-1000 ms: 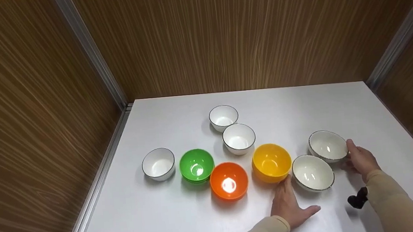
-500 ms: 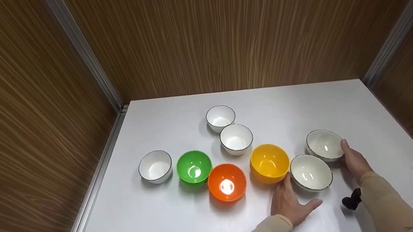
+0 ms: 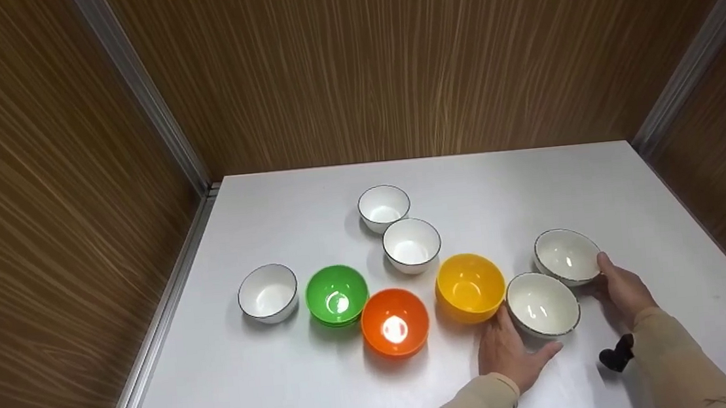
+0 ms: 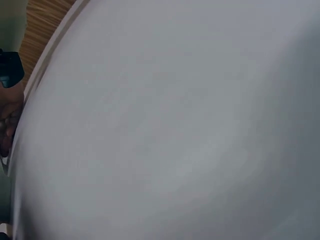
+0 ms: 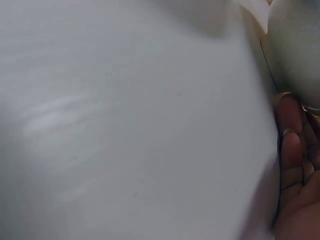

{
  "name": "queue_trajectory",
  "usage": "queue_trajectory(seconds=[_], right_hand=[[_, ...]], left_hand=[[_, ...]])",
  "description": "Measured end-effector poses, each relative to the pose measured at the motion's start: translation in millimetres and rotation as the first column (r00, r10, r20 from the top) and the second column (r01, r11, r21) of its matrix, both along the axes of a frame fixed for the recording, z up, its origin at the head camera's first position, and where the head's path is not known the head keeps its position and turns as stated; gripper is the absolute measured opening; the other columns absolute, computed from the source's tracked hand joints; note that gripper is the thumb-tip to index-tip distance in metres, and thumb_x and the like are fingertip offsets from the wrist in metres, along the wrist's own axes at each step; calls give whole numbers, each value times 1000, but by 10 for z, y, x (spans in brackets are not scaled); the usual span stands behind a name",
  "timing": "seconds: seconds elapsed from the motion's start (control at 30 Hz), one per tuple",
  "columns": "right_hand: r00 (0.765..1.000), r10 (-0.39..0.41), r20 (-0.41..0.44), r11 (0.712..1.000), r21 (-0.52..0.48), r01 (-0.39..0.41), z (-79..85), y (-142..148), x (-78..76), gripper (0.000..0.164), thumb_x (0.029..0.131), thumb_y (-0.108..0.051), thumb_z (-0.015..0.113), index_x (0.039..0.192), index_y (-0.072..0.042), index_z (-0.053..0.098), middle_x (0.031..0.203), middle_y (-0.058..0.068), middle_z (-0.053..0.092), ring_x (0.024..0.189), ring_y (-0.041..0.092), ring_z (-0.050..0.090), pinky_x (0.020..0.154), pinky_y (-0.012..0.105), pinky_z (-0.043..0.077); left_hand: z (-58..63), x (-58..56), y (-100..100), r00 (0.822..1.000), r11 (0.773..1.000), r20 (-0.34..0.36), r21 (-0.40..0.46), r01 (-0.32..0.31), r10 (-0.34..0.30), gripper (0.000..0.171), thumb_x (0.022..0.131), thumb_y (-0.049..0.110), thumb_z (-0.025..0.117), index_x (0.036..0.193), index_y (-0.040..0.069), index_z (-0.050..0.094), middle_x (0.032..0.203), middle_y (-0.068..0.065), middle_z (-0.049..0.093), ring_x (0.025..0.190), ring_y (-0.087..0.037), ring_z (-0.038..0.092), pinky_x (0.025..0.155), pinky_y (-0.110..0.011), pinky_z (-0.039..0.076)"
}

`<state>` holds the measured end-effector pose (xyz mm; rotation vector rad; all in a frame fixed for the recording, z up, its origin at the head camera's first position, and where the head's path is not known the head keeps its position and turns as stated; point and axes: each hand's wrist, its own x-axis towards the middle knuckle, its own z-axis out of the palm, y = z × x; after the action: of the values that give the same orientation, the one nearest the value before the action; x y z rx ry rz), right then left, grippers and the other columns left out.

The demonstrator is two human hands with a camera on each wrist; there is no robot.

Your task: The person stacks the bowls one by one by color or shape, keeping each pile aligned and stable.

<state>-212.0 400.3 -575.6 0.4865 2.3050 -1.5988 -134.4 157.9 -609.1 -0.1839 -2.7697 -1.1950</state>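
In the head view, my left hand [image 3: 506,356] lies low by the near cream bowl [image 3: 543,304], fingers extended into the gap beside the yellow bowl [image 3: 470,286] and thumb spread below the cream rim. My right hand [image 3: 623,289] touches the right side of the far cream bowl [image 3: 567,256], its thumb up at the rim and its fingers mostly hidden beneath. The two cream bowls overlap in this view. Fingers [image 5: 291,150] of the right hand show at the right wrist view's edge, just below a pale bowl [image 5: 300,55].
An orange bowl [image 3: 394,325] and stacked green bowls [image 3: 337,295] stand left of the yellow bowl. White bowls with dark rims stand at far left [image 3: 268,294] and toward the back [image 3: 411,242] [image 3: 384,207]. Wood-grain panels [image 3: 416,61] enclose the white table [image 3: 288,394].
My left hand has come slightly closer to the near cream bowl, its thumb now nearer the rim. The whole head view has shifted a little; the bowls keep their arrangement.
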Motion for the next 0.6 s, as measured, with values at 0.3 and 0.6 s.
queue_trajectory(seconds=[0.3, 0.6], right_hand=[[1000, 8, -21, 1000, 13, -7, -21, 19, -6, 96, 80, -75, 22, 144, -3, 22, 131, 20, 47, 128, 35, 31, 106, 56, 11], [998, -12, -53, 995, -101, 6, -46, 53, 15, 83, 85, -68, 30, 141, -8, 33, 105, -6, 62, 95, 2, 52, 108, 50, 15]], left_hand=[[-50, -20, 46, 996, 998, -70, -17, -65, 63, 104, 62, 75, 56, 142, 17, 23, 137, 2, 40, 119, -11, 41, 101, -27, 35], [-88, -11, 31, 993, 998, -98, -30, -61, 58, 102, 64, 74, 56, 142, 17, 23, 138, 3, 38, 121, -10, 39, 102, -27, 33]])
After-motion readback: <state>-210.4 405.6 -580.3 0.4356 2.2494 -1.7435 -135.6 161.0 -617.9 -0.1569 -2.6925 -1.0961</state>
